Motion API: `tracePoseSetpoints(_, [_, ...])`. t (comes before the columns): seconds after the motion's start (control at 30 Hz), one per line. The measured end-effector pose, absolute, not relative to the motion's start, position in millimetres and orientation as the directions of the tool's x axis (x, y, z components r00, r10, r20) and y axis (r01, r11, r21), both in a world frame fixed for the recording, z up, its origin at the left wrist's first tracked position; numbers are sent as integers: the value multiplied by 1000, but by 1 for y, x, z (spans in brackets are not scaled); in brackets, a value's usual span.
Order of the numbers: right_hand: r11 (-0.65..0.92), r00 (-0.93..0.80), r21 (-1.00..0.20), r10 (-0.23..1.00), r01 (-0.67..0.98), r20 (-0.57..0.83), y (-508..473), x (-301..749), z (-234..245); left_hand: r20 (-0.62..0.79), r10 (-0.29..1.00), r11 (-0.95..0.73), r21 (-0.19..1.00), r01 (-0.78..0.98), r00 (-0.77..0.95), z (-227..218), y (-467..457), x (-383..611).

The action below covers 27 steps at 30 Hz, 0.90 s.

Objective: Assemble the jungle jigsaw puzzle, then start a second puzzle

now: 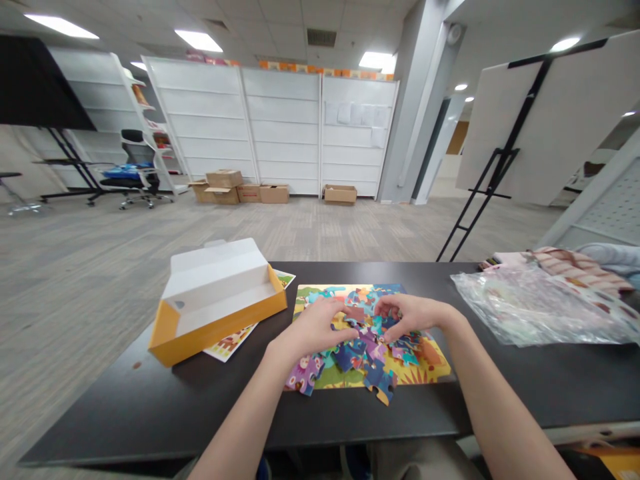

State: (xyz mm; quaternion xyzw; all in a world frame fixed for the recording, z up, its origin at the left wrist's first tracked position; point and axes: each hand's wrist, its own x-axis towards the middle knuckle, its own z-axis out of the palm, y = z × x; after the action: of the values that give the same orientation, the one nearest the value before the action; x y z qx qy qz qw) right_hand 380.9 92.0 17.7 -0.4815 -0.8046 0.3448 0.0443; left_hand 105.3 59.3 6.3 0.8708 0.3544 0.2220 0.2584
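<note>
A colourful jigsaw board [430, 363] lies on the dark table [150, 400], with several loose puzzle pieces [367, 353] heaped on its middle. My left hand [315, 327] rests on the heap's left side, fingers curled over the pieces. My right hand [413, 315] lies on the right side, fingers bent down onto the pieces. Between the two hands a brownish piece [354, 312] is pinched at the fingertips. One piece [380, 387] hangs over the board's near edge.
An open yellow-and-white box [215, 303] stands left of the board on a printed sheet [227, 345]. Crumpled clear plastic [530, 307] and striped cloth [575, 263] lie at the right. Behind stand an easel [493, 167], an office chair [133, 170] and cardboard boxes [240, 188].
</note>
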Motion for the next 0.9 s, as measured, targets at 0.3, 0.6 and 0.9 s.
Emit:
tracePoseSetpoints(0.3, [302,-572,-690,797,658,-196,100,381,9,40,734,-601,503,621,678,9,47,114])
tracePoseSetpoints(0.6, [96,-278,-884,960,458,-40,109,424,10,61,739,-580,565,587,671,-5,58,110])
tracePoseSetpoints(0.9, [-114,24,-770,992,628,-128,106,503,-3,30,754,-564,543,622,657,-1,55,110])
